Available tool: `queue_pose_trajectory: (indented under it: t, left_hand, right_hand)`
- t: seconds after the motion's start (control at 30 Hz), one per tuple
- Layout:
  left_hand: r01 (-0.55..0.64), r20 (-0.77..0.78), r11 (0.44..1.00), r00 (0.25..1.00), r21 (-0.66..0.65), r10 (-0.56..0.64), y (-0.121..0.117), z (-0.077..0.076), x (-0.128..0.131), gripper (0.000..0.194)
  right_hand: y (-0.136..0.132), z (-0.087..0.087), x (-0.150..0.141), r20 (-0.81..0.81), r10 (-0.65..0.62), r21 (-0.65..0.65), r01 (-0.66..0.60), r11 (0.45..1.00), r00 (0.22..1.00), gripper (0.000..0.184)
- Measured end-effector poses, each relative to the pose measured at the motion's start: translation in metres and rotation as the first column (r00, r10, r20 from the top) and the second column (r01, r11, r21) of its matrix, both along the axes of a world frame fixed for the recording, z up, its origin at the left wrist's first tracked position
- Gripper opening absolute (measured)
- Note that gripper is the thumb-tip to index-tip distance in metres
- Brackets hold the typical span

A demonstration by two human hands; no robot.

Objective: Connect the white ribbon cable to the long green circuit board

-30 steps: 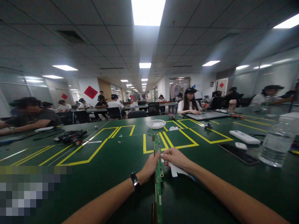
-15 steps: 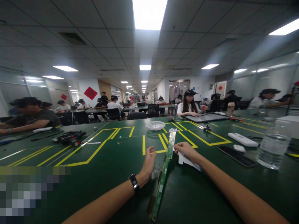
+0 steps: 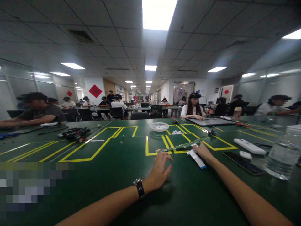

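Observation:
A long narrow green circuit board lies across the yellow tape marks on the green table, running left to right. My right hand rests on its right part, fingers curled on it; a white ribbon strip with a blue tip trails from the hand. Nearer to me, my left hand, with a black watch on the wrist, lies flat and open on the table, apart from the board and holding nothing.
A white round basket stands beyond the board. A black phone, white devices and a water bottle are at the right. Black tools lie at the left. Several seated people work around the tables.
The board was upright lengthwise between both hands. My right hand swung it away to the right until it lay crosswise. My left hand let go and settled on the table.

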State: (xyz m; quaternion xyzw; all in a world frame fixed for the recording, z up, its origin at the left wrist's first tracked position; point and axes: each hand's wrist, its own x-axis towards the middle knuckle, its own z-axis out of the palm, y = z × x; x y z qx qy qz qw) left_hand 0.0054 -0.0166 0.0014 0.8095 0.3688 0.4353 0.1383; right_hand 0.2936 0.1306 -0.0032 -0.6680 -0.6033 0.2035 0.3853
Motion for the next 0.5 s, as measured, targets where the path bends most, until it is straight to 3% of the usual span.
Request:
queue_pose_trajectory:
  t: [0.17,0.33,0.4,0.5]
  left_hand:
    - [0.017,-0.032,0.999,0.999,-0.034,-0.018,0.001,-0.001,-0.001,0.021]
    - [0.033,-0.051,0.998,0.998,-0.049,-0.036,0.002,-0.001,-0.001,0.018]
    - [0.04,-0.069,0.998,0.997,-0.058,-0.044,0.001,0.001,0.0,0.016]
    - [0.052,-0.112,0.997,0.992,-0.065,-0.059,-0.001,0.003,0.0,0.016]
  right_hand:
    - [0.001,0.001,0.006,0.415,-0.062,-0.05,0.091,0.995,0.908,0.046]
    - [-0.006,0.001,0.012,0.595,-0.145,-0.028,0.201,0.979,0.791,0.049]
    - [-0.01,0.0,0.009,0.632,-0.142,0.019,0.168,0.986,0.762,0.044]
    - [-0.013,-0.001,-0.001,0.694,-0.047,0.069,-0.001,0.998,0.718,0.04]
